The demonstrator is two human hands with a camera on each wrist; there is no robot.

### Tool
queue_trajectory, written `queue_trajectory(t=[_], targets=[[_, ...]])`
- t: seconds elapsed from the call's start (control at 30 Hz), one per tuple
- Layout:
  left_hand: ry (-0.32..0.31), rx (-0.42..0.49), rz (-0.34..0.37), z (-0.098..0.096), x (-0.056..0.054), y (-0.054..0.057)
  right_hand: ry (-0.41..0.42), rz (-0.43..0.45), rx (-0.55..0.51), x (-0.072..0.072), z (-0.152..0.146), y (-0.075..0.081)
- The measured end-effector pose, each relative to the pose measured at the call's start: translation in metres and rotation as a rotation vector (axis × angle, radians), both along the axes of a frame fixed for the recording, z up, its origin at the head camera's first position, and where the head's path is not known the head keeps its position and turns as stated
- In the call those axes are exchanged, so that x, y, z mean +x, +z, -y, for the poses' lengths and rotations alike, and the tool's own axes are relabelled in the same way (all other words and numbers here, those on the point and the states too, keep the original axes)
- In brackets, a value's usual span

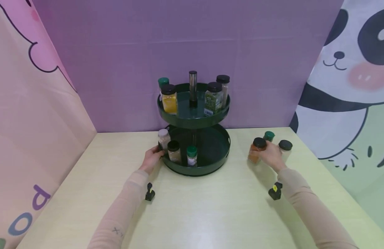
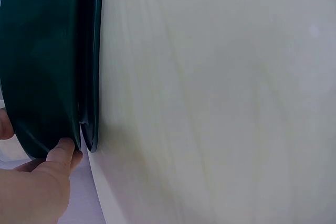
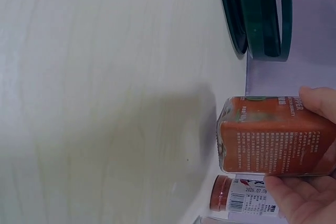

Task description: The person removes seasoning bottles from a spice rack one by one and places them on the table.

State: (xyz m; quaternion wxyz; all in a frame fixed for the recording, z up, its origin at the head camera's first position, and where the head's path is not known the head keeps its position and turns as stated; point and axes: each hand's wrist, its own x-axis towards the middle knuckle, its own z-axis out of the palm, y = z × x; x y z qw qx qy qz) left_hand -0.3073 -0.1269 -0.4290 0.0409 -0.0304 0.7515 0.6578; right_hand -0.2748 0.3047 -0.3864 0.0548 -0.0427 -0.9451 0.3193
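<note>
My right hand (image 1: 273, 157) grips an orange spice jar (image 1: 253, 157) with a black lid, right of a dark green two-tier round rack. In the right wrist view, fingers and thumb hold the jar (image 3: 273, 140) by its sides, its printed label showing and its base just above the table. Beside that hand stand a green-capped jar (image 1: 268, 135), partly hidden, and a clear black-lidded jar (image 1: 285, 148). My left hand (image 1: 152, 159) pinches the left edge of the rack's lower tray (image 1: 195, 171); the left wrist view shows fingertips against the tray's green wall (image 2: 44, 77).
On the lower tray stand a pale-lidded jar (image 1: 163, 138), a black-lidded jar (image 1: 174, 152) and a small green-capped jar (image 1: 192, 157). The upper tray (image 1: 192, 121) carries several jars around a metal post (image 1: 193, 88). A purple backdrop (image 1: 133, 69) hangs behind the table (image 1: 207, 214).
</note>
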Motion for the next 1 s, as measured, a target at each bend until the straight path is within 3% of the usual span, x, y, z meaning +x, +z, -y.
queue_trajectory(t=[1.0], targets=[[-0.003,-0.008,-0.017,-0.0002,0.0031,0.002,0.023,0.008,-0.058,0.0005,-0.0045,-0.0094]])
